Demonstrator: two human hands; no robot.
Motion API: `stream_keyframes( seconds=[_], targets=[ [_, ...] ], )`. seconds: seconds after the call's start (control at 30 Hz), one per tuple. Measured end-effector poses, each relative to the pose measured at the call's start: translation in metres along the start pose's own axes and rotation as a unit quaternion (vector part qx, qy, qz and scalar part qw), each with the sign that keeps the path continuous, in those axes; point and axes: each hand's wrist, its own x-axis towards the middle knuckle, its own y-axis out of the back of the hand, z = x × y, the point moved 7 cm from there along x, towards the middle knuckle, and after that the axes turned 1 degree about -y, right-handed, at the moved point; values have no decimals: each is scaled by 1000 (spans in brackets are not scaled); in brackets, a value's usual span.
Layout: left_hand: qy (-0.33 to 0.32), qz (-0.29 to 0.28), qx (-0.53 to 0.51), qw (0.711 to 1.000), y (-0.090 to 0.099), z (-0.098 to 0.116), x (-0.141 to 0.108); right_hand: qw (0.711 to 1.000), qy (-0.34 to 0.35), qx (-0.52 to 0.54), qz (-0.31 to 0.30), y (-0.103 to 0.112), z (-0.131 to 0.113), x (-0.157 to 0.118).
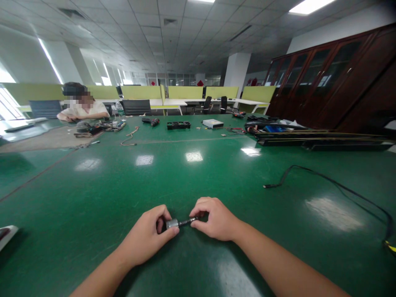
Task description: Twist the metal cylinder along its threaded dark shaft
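A small silver metal cylinder with a thin dark shaft lies sideways just above or on the green tabletop, near its front. My left hand grips the cylinder between thumb and fingers. On the right, the fingertips of my right hand pinch the far end of the shaft, partly hiding its tip. Both hands are closed, with the shaft bridging the gap between them.
A black cable curves across the right. Farther back stand a silver box, a black frame, a power drill and long black rails. A person sits at the back left.
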Motion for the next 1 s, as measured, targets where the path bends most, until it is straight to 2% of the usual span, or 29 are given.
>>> stream_keyframes(
  seconds=[0.27,0.43,1.0],
  targets=[
    [-6,-3,11,1000,0,2,1,999,18,39,-26,-11,-10,-4],
    [-12,-9,19,1000,-2,2,1,998,4,54,-27,-12,-8,-3],
    [-2,-21,35,999,-3,1,1,998,25,11,-63,-15,-14,-1]
  ],
)
